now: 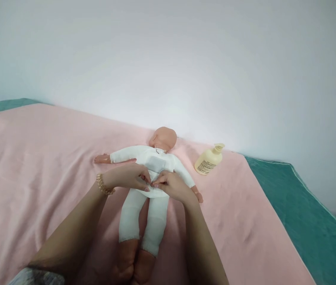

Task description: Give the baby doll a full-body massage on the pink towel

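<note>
A baby doll (144, 213) lies on its back, with a white cloth body, bare plastic head, hands and lower legs. On its chest is a grey rectangular patch (155, 164). My left hand (132, 177), with a beaded bracelet at the wrist, rests over the doll's belly, thumb and fingers drawn together. From the other side my right hand (172, 184) meets it, its fingertips pinched near the middle of the belly. Both sets of fingertips almost touch. White cloth lies under them, but what they pinch is too small to make out.
A pale yellow pump bottle (208, 161) stands to the right of the doll's head. Beneath everything is a wrinkled pink blanket (52, 158), over a green cover (298, 206) that shows at the right and far left. A white wall (168, 59) rises behind.
</note>
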`<control>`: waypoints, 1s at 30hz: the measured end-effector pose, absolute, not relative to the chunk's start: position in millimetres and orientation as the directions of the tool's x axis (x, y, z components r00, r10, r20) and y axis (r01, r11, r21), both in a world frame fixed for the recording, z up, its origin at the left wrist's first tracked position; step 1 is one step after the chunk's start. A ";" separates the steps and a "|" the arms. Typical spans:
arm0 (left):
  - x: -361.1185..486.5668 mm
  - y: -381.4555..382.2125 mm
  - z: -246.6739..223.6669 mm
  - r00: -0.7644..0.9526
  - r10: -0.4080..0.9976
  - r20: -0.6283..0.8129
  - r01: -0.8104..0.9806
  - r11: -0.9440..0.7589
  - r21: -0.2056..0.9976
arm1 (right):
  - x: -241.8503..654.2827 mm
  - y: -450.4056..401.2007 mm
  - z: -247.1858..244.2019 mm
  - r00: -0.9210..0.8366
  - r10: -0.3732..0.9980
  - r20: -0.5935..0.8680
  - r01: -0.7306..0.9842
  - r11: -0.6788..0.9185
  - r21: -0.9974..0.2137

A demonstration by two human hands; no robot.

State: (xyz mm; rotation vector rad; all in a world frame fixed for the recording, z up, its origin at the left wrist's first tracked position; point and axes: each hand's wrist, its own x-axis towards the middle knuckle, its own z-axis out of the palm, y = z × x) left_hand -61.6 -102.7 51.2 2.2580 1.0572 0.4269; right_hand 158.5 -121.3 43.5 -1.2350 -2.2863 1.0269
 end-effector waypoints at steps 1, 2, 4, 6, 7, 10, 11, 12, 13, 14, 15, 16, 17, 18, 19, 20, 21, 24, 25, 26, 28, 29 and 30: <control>-61.6 -101.9 51.8 0.668 0.744 -0.017 0.579 -0.506 0.639 | 157.4 -122.1 44.1 -0.561 0.827 -0.035 0.580 0.363 -0.729; -61.6 -101.2 53.2 0.704 0.707 -0.068 0.577 -0.513 0.635 | 156.8 -122.8 45.0 -0.555 0.831 -0.033 0.584 0.361 -0.727; -62.0 -100.2 57.4 0.705 0.706 -0.066 0.585 -0.526 0.617 | 156.7 -123.1 47.5 -0.525 0.851 -0.018 0.587 0.347 -0.731; -62.2 -99.1 61.1 0.697 0.717 -0.006 0.576 -0.555 0.601 | 158.1 -122.1 49.5 -0.484 0.875 0.019 0.579 0.336 -0.743; -62.2 -98.5 61.8 0.696 0.718 0.025 0.567 -0.570 0.595 | 159.0 -121.3 50.1 -0.463 0.886 0.042 0.573 0.335 -0.748; -62.0 -95.5 58.7 0.688 0.722 0.071 0.555 -0.587 0.589 | 160.4 -119.5 50.1 -0.425 0.901 0.082 0.572 0.338 -0.747; -61.9 -94.3 56.3 0.686 0.724 0.068 0.557 -0.583 0.592 | 159.9 -119.4 49.6 -0.423 0.903 0.079 0.583 0.338 -0.739; -61.8 -93.1 53.8 0.683 0.728 0.061 0.560 -0.576 0.595 | 159.1 -119.4 49.0 -0.424 0.903 0.072 0.596 0.338 -0.728; -61.8 -92.0 51.4 0.678 0.733 0.051 0.566 -0.565 0.600 | 158.0 -119.6 48.4 -0.427 0.902 0.062 0.610 0.338 -0.716; -61.7 -91.1 49.5 0.672 0.739 0.041 0.571 -0.553 0.607 | 156.8 -119.8 48.0 -0.429 0.902 0.055 0.622 0.339 -0.706; -61.4 -90.3 48.2 0.666 0.745 0.032 0.575 -0.540 0.615 | 155.8 -119.9 47.7 -0.428 0.902 0.050 0.631 0.338 -0.698; -60.9 -89.7 47.7 0.661 0.750 0.026 0.577 -0.530 0.621 | 155.1 -119.9 47.6 -0.428 0.903 0.047 0.635 0.337 -0.695; -60.2 -89.2 47.8 0.656 0.755 0.026 0.578 -0.523 0.626 | 155.0 -119.6 47.7 -0.427 0.903 0.047 0.633 0.336 -0.697; -59.2 -88.9 48.3 0.648 0.761 0.032 0.578 -0.518 0.630 | 155.3 -119.2 47.8 -0.426 0.903 0.049 0.628 0.335 -0.702; -58.0 -88.5 49.1 0.637 0.769 0.044 0.578 -0.515 0.633 | 155.9 -118.6 47.9 -0.421 0.905 0.056 0.624 0.334 -0.706; -56.6 -88.2 49.9 0.622 0.781 0.059 0.579 -0.510 0.636 | 156.7 -118.0 47.9 -0.409 0.910 0.066 0.626 0.333 -0.705; -55.3 -87.9 50.4 0.602 0.795 0.076 0.581 -0.501 0.642 | 157.5 -117.4 47.7 -0.391 0.917 0.078 0.634 0.330 -0.699; -51.7 -86.6 49.5 0.545 0.833 0.099 0.583 -0.460 0.670 | 157.7 -116.1 45.8 -0.342 0.935 0.097 0.680 0.317 -0.661; -50.7 -86.1 48.5 0.532 0.841 0.095 0.584 -0.446 0.678 | 156.7 -115.9 44.7 -0.342 0.935 0.098 0.691 0.320 -0.647; -49.9 -85.6 47.3 0.521 0.849 0.090 0.587 -0.433 0.684 | 155.4 -115.6 43.5 -0.349 0.932 0.098 0.700 0.328 -0.634; -48.2 -84.4 44.8 0.500 0.862 0.083 0.595 -0.411 0.691 | 152.0 -114.9 40.9 -0.361 0.927 0.104 0.715 0.347 -0.607; -47.4 -83.8 43.7 0.493 0.866 0.086 0.597 -0.408 0.691 | 150.4 -114.3 39.7 -0.362 0.925 0.111 0.721 0.354 -0.596; -46.6 -83.0 42.5 0.489 0.867 0.095 0.599 -0.413 0.686 | 149.0 -113.5 38.4 -0.358 0.926 0.120 0.724 0.357 -0.591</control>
